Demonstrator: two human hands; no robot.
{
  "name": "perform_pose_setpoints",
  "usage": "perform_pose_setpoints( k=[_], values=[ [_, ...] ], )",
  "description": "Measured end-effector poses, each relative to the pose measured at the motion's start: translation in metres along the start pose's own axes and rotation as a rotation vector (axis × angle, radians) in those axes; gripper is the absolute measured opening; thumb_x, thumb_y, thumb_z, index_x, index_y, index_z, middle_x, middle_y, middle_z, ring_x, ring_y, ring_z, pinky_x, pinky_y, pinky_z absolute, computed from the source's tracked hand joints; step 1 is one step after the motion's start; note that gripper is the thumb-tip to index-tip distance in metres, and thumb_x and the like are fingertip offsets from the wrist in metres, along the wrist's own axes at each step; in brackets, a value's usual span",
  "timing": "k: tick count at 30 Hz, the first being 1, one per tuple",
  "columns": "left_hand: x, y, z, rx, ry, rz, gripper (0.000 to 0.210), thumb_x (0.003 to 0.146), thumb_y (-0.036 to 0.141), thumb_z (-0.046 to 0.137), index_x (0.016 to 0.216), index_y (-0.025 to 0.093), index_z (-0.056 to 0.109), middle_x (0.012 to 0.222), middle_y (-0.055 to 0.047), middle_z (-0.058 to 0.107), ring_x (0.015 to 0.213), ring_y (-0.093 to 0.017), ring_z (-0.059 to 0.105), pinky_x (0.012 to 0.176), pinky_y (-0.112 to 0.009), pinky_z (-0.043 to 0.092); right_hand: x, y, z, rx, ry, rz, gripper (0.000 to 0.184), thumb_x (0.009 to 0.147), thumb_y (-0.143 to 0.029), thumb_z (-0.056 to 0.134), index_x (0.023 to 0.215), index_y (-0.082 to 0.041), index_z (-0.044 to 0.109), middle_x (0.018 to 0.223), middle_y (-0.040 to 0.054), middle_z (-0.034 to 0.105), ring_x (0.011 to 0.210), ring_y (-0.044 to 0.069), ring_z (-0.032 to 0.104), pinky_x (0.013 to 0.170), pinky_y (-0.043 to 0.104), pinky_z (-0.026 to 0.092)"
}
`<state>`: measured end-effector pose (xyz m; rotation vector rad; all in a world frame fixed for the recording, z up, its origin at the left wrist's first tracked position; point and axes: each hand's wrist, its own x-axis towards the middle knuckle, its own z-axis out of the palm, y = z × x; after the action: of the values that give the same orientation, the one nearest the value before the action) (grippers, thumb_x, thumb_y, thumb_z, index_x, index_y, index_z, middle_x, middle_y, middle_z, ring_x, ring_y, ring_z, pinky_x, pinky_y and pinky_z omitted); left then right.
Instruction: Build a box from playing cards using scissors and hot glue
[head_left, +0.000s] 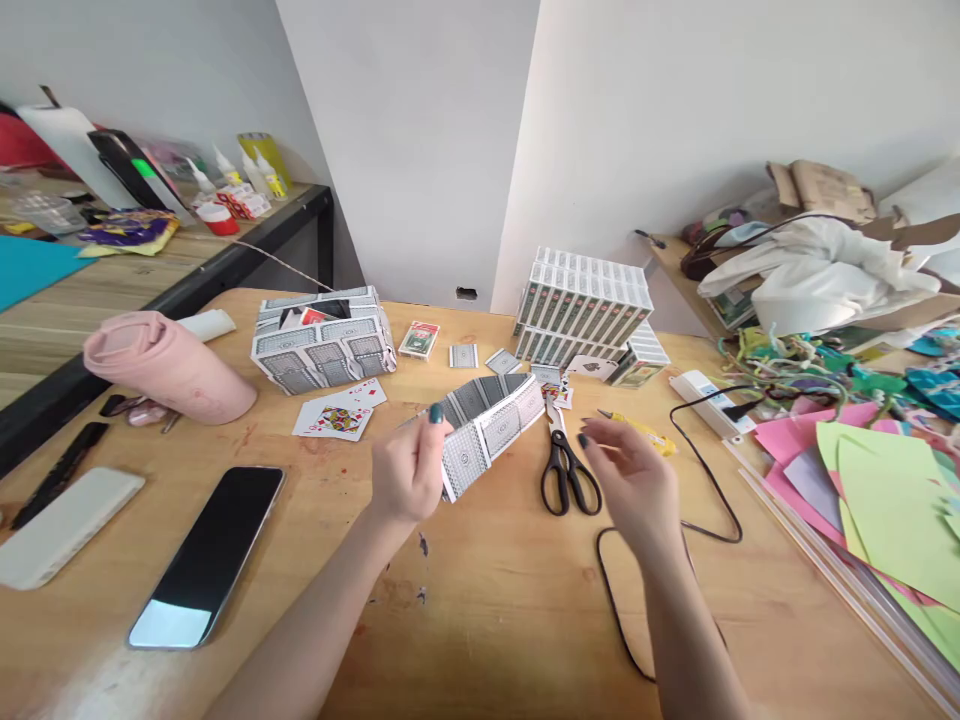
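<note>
My left hand (411,465) is closed on the near end of an open box made of playing cards (501,430), tilted above the table, its grey card backs facing out. To the right, my right hand (630,480) hangs with fingers loosely curled and apart, nothing between them. Just left of it lies a pair of black-handled scissors (559,470), blades partly under the card box. Behind my right fingers rests a yellow glue gun (654,437), partly hidden. Loose playing cards (336,415) and a larger card box (322,345) sit at the back left.
Stacked card packs (581,300) stand at the back, with one card pack (419,339) to their left. A black cable (720,500) runs from a power strip (709,400). Coloured paper (885,490) covers the right; a phone (210,555) and pink tumbler (169,365) lie left.
</note>
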<state>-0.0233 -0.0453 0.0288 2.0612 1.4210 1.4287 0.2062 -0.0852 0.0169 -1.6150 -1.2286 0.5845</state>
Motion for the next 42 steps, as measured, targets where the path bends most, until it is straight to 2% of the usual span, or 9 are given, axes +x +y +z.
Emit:
perform_pose_setpoints(
  k=[4, 8, 13, 17, 25, 32, 36, 39, 42],
  values=[
    [0.025, 0.01, 0.002, -0.168, 0.142, -0.102, 0.051, 0.097, 0.03, 0.026, 0.06, 0.018, 0.058, 0.049, -0.001, 0.055, 0.046, -0.011, 0.052, 0.049, -0.025, 0.038, -0.018, -0.059, 0.04, 0.122, -0.239, -0.184, 0.029, 0.077, -0.027, 0.062, 0.106, -0.023, 0.059, 0.103, 0.0067, 0.062, 0.089, 0.019, 0.061, 0.08, 0.036, 0.053],
    [0.041, 0.017, 0.007, -0.172, 0.229, -0.101, 0.047, 0.097, 0.033, 0.026, 0.066, 0.017, 0.059, 0.05, 0.0, 0.057, 0.048, -0.011, 0.054, 0.052, -0.024, 0.041, -0.019, -0.086, 0.058, 0.043, -0.211, -0.196, 0.037, 0.068, -0.027, 0.068, 0.103, -0.02, 0.056, 0.098, 0.0069, 0.06, 0.089, 0.02, 0.059, 0.082, 0.039, 0.052],
    [0.048, 0.019, 0.006, -0.111, 0.276, -0.039, 0.042, 0.097, 0.027, 0.029, 0.071, 0.017, 0.06, 0.045, 0.003, 0.055, 0.045, -0.009, 0.052, 0.053, -0.022, 0.041, -0.009, -0.091, 0.063, 0.026, -0.194, -0.089, 0.048, 0.062, -0.031, 0.072, 0.105, -0.019, 0.052, 0.103, 0.0089, 0.056, 0.091, 0.022, 0.058, 0.084, 0.042, 0.052],
    [0.047, 0.016, 0.005, -0.082, 0.305, -0.006, 0.041, 0.096, 0.025, 0.03, 0.069, 0.017, 0.06, 0.046, 0.003, 0.056, 0.043, -0.008, 0.052, 0.051, -0.021, 0.04, -0.005, -0.087, 0.068, 0.06, -0.261, 0.005, 0.053, 0.062, -0.036, 0.072, 0.107, -0.019, 0.05, 0.105, 0.0085, 0.056, 0.086, 0.021, 0.059, 0.081, 0.043, 0.053],
    [0.045, 0.008, 0.012, -0.095, 0.373, -0.072, 0.045, 0.097, 0.028, 0.03, 0.066, 0.017, 0.06, 0.048, 0.001, 0.059, 0.043, -0.008, 0.053, 0.048, -0.021, 0.041, -0.001, -0.081, 0.075, 0.127, -0.233, 0.065, 0.058, 0.062, -0.039, 0.074, 0.109, -0.019, 0.047, 0.104, 0.0085, 0.056, 0.086, 0.02, 0.058, 0.083, 0.042, 0.052],
    [0.051, 0.01, 0.015, 0.062, 0.314, -0.082, 0.03, 0.092, 0.024, 0.042, 0.071, 0.017, 0.062, 0.047, 0.003, 0.06, 0.044, -0.008, 0.056, 0.05, -0.019, 0.041, 0.008, -0.073, 0.074, 0.176, -0.246, 0.095, 0.06, 0.057, -0.04, 0.079, 0.104, -0.021, 0.047, 0.1, 0.006, 0.057, 0.079, 0.017, 0.057, 0.076, 0.038, 0.053],
    [0.054, 0.005, 0.014, 0.054, 0.204, -0.061, 0.029, 0.092, 0.025, 0.043, 0.073, 0.017, 0.062, 0.049, 0.002, 0.062, 0.045, -0.009, 0.057, 0.052, -0.019, 0.042, 0.016, -0.066, 0.07, 0.216, -0.27, 0.138, 0.061, 0.055, -0.04, 0.08, 0.102, -0.02, 0.046, 0.102, 0.0063, 0.056, 0.08, 0.017, 0.057, 0.074, 0.035, 0.052],
    [0.055, -0.002, 0.014, 0.075, 0.071, -0.015, 0.037, 0.092, 0.028, 0.043, 0.06, 0.017, 0.06, 0.047, 0.001, 0.061, 0.043, -0.009, 0.055, 0.049, -0.021, 0.037, 0.021, -0.059, 0.065, 0.234, -0.301, 0.144, 0.062, 0.053, -0.039, 0.081, 0.102, -0.021, 0.048, 0.097, 0.0036, 0.057, 0.078, 0.015, 0.057, 0.073, 0.034, 0.052],
    [0.055, -0.006, 0.015, 0.137, 0.022, 0.019, 0.05, 0.091, 0.03, 0.043, 0.043, 0.017, 0.045, 0.037, 0.001, 0.049, 0.036, -0.008, 0.044, 0.043, -0.024, 0.027, 0.025, -0.053, 0.06, 0.234, -0.33, 0.13, 0.061, 0.052, -0.039, 0.082, 0.1, -0.021, 0.049, 0.092, 0.0016, 0.057, 0.077, 0.014, 0.057, 0.074, 0.033, 0.052]
  ],
)
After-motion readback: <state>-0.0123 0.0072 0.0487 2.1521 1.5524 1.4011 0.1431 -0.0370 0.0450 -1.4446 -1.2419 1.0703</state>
